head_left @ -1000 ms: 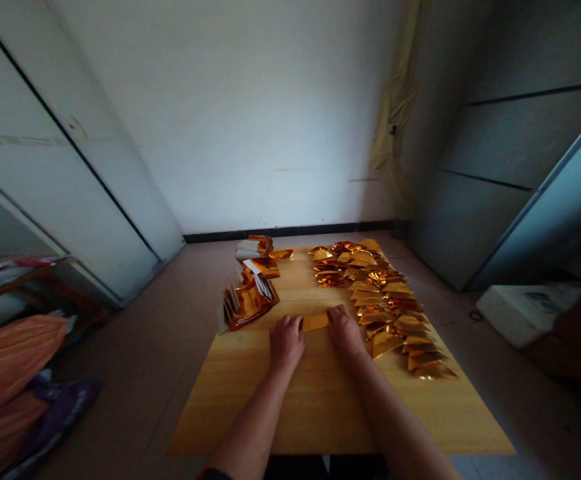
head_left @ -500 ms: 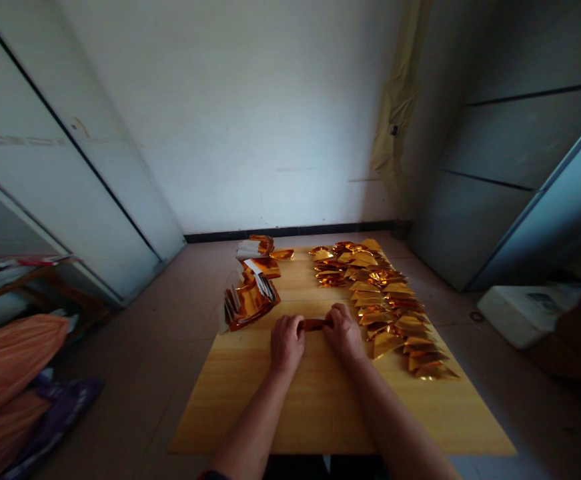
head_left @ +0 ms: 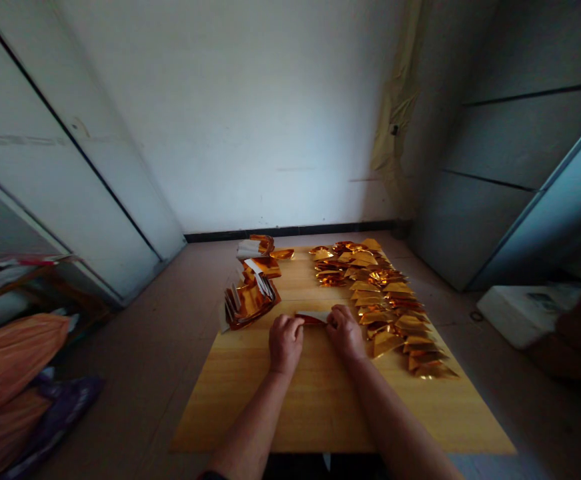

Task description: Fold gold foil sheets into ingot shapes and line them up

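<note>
Between my two hands, a sheet of gold foil paper [head_left: 314, 318] is stretched just above the wooden table [head_left: 290, 400], its pale back showing along the far side. My left hand [head_left: 286, 341] pinches its left end, fingers closed. At the right end my right hand [head_left: 345, 332] is closed on the paper too, its fingertips partly hidden. Off to the left lies a fanned stack of gold foil sheets [head_left: 250, 300] with pale edges. On the right, rows of folded gold paper pieces [head_left: 390, 300] overlap one another.
A smaller bundle of foil paper [head_left: 255, 247] sits at the table's far left corner. A white wall [head_left: 270, 133] rises behind the table. Pale cabinets [head_left: 95, 180] stand left, grey ones [head_left: 510, 153] right. Orange and purple bags [head_left: 15, 367] lie on the left, a white box [head_left: 515, 313] on the right.
The paper between my hands has opened up: its pale back now shows where a narrow dark strip was. My left hand has shifted very slightly left; the piles have not moved.
</note>
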`<state>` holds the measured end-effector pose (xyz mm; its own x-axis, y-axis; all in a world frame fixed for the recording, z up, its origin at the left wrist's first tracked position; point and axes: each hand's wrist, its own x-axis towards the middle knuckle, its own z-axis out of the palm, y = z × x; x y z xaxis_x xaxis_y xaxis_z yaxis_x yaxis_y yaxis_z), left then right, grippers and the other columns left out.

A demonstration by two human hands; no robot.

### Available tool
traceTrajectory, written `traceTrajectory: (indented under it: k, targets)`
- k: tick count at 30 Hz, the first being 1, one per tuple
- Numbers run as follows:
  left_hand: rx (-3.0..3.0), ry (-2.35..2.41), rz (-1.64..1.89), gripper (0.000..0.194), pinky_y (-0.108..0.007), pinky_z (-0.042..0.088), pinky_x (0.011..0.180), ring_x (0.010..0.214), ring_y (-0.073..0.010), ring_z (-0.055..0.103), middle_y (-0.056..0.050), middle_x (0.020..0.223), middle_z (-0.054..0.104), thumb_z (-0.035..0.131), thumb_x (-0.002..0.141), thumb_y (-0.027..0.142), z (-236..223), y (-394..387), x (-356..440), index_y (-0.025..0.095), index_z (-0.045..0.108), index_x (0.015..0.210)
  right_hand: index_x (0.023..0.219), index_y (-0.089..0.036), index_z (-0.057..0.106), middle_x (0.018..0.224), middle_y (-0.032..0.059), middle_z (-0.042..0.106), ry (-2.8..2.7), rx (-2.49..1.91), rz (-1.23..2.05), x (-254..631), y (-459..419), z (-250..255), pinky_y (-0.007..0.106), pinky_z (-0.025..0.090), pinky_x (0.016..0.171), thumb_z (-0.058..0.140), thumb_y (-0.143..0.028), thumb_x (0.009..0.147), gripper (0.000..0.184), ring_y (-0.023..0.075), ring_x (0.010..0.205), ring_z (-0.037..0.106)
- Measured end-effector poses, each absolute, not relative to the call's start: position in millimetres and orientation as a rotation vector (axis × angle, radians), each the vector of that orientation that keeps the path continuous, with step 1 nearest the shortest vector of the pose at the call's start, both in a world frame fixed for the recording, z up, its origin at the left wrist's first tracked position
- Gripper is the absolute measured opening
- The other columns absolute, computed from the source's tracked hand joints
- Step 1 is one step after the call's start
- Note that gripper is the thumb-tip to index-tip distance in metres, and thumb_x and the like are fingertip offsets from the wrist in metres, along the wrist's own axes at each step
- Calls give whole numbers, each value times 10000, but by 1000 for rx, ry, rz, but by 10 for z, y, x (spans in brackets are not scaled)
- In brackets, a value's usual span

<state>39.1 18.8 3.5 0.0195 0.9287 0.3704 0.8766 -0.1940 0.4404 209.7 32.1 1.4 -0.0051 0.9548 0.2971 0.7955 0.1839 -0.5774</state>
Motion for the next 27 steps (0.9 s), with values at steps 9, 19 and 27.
traceTrajectory:
  k: [9,19,27]
  targets:
    - [2214,1988,878,135,-303,407,848,927,-192,514,-44,879,577,552,802,163,67,187,399,244,658,783,1117,-221,594,1244,80,488,-1923,-1577,105,2057,287,75,327,369,867,504,-64,687,467,223,1074,451]
    - [2312,1877,830,136,-318,411,838,926,-195,544,-36,936,663,538,776,100,50,214,418,213,607,745,843,-233,668,890,36,654,-2120,-1537,158,2056,254,102,297,287,794,529,-161,806,161,190,917,485]
    - [2239,1874,861,149,-318,405,854,924,-178,567,-23,932,690,557,782,109,30,211,409,214,650,831,806,-248,708,905,14,681,-2028,-1610,306,2147,342,18,257,340,786,584,-212,802,130,167,903,539]
